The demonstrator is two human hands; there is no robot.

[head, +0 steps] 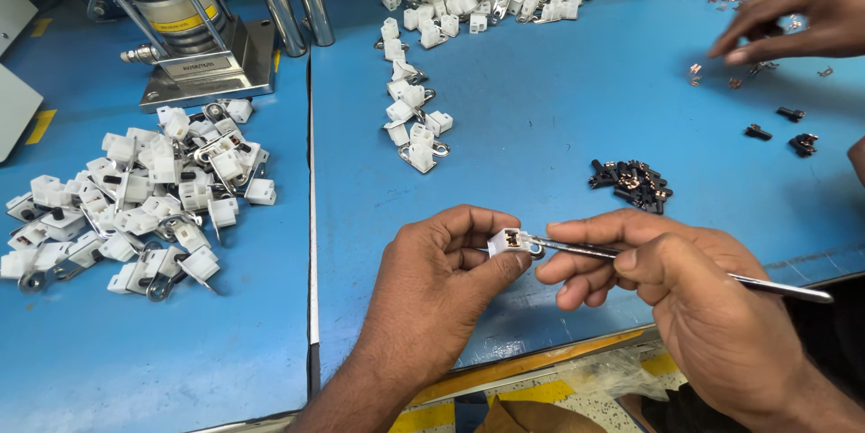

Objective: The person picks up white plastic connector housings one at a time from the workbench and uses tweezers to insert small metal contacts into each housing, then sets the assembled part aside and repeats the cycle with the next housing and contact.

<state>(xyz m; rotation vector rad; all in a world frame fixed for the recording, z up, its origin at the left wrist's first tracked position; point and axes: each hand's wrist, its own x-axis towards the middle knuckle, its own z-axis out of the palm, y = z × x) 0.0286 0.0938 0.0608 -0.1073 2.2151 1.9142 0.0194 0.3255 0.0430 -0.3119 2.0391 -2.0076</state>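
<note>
White plastic connector housing (pixel 505 240), small, light and stiff by the look of it, sits pinched at its sides in the left hand (pixel 439 286) fingertips above the blue bench (pixel 559 127); the right hand (pixel 671 293) pinches metal tweezers (pixel 631 257) at its opening.

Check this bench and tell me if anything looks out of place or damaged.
Nothing stands out. The left hand pinches a small white plastic part while the right hand holds tweezers to it. White parts lie in loose heaps on the blue table; none looks broken.
</note>
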